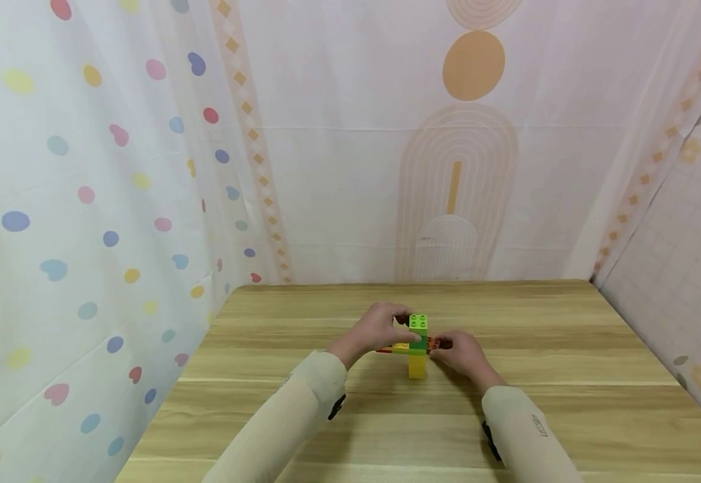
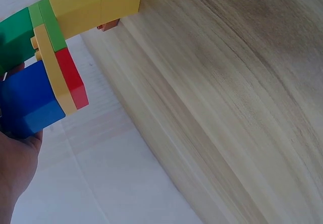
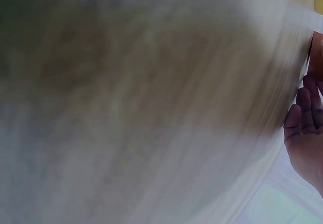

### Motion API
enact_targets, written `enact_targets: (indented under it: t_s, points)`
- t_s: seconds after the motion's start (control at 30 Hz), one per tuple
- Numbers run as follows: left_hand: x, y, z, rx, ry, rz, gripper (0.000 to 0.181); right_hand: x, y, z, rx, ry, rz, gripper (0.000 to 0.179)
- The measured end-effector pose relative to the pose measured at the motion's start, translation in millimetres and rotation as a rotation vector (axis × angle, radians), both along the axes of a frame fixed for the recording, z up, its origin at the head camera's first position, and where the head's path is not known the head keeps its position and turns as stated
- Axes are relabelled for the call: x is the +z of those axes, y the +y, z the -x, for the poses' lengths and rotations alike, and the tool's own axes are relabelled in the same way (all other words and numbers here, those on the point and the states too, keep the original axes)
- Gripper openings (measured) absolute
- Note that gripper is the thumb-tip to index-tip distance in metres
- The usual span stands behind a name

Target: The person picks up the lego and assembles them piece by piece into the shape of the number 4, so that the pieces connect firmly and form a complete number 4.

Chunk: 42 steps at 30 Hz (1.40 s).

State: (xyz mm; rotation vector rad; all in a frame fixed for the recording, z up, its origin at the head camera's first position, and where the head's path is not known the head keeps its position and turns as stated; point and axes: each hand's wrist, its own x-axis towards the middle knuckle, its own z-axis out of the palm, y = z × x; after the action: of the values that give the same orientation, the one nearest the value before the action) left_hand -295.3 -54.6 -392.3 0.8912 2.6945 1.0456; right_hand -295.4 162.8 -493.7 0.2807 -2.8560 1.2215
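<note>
A tower of toy building bricks stands on the table, with a lime green brick (image 1: 418, 321) on top and a yellow brick (image 1: 417, 367) at the bottom. My left hand (image 1: 377, 330) grips its upper part from the left, thumb across the darker green section. The left wrist view shows a blue brick (image 2: 30, 100) within that hand's grasp, beside a thin yellow plate (image 2: 54, 70) and a red plate (image 2: 71, 77). On the tower's right, my right hand (image 1: 463, 355) pinches an orange brick (image 1: 433, 344); at the right wrist view's edge, its fingers touch this brick.
The wooden table (image 1: 543, 429) reaches back to a pale patterned curtain (image 1: 350, 201). A curtain with coloured dots (image 1: 84, 282) hangs along the left side, and another pale sheet (image 1: 688, 268) on the right.
</note>
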Motion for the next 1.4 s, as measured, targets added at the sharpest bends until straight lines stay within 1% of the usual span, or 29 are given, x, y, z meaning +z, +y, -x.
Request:
enact_targets:
  t_s: [0.3,0.7,1.03,1.27,1.4]
  points:
    - [0.0,0.6,-0.4,-0.009,0.016,0.000,0.027,0.0,1.6,-0.7,0.003,0.004,-0.039,0.029]
    - [-0.6,2.6,-0.2,-0.011,0.023,0.022,0.024,1.3,1.6,-2.6,0.006,-0.007,-0.034,0.026]
    - [-1.1,2.6,1.5,-0.014,0.016,0.001,0.025,1.6,1.9,-2.8,0.000,-0.013,-0.050,0.025]
    - [-3.6,-0.9,3.8,-0.031,-0.018,-0.036,0.028,2.4,1.7,-3.0,0.010,0.004,-0.059,0.028]
    - [-3.5,-2.0,3.8,-0.051,-0.001,0.000,0.030,3.2,1.5,-3.7,0.006,0.006,-0.058,0.030]
